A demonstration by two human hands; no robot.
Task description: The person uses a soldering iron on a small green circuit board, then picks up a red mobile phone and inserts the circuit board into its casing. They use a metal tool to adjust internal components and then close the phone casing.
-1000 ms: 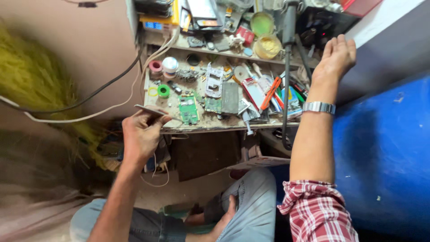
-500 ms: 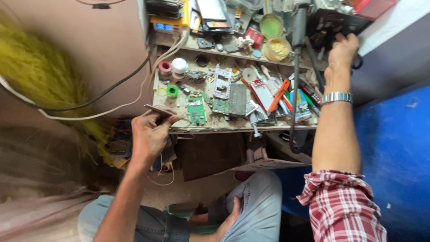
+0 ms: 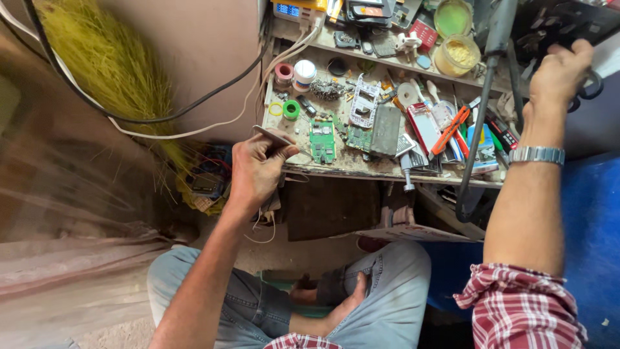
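The left hand is closed around a thin flat plate, pinched between thumb and fingers at the near left corner of the bench. The plate sits tilted, its far edge over the bench top, just left of a green board. The right hand is raised to the far right, fingers curled around a black loop handle; what the handle belongs to cannot be told. A metal watch circles that wrist, and a red plaid sleeve is rolled up on the arm. On the bench, right of the green board, lie a second board and a grey slab, touching each other. A green tape ring lies near the far left edge, with a pink roll and a white roll beyond it. An orange cutter lies among tools to the right. A dark lamp arm hangs across the bench's right side. Two yellowish pots stand on the far shelf. Cables run along the wall at left, past a bunch of yellow-green fibres.
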